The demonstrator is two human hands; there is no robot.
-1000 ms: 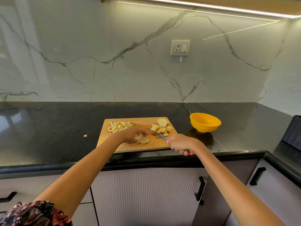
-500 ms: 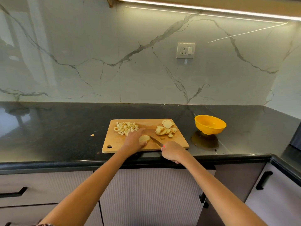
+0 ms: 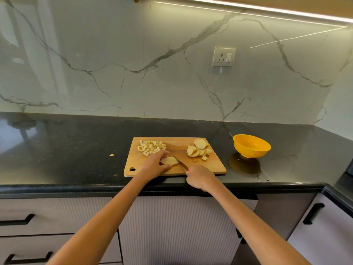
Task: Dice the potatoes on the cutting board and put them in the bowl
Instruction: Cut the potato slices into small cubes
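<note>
A wooden cutting board (image 3: 210, 165) lay on the black countertop (image 3: 76, 150), and everything else sat in relation to it. On the board's near middle the left hand (image 3: 155, 163) held a stack of potato slices (image 3: 169, 161) — fingers curved over the far side, thumb along the near edge, pinning the stack flat against the wood. Just right of that stack the blade of a knife (image 3: 181, 163) ran slantwise, its tip toward the back of the board and its edge touching the stack's right end. The right hand (image 3: 199, 177) was clenched around the knife's handle at the board's near edge, a spot of red handle showing above the knuckles; the rest of the handle was hidden inside the fist.

At the board's far left corner sat a heap of diced potato (image 3: 151, 147), touching the left hand's fingertips or nearly so — which of the two could not be told. At the far right corner lay a loose pile of round potato slices (image 3: 199, 149), a few small ones strayed toward the near side. A hanging hole pierced the board's near left corner.

Right of the board, apart from it, stood a yellow bowl (image 3: 251, 145) on the countertop; no potato showed in the visible part of its inside. Left of the board lay one small potato scrap (image 3: 111, 154). Behind the board rose a marble backsplash with a wall socket (image 3: 223, 56).
</note>
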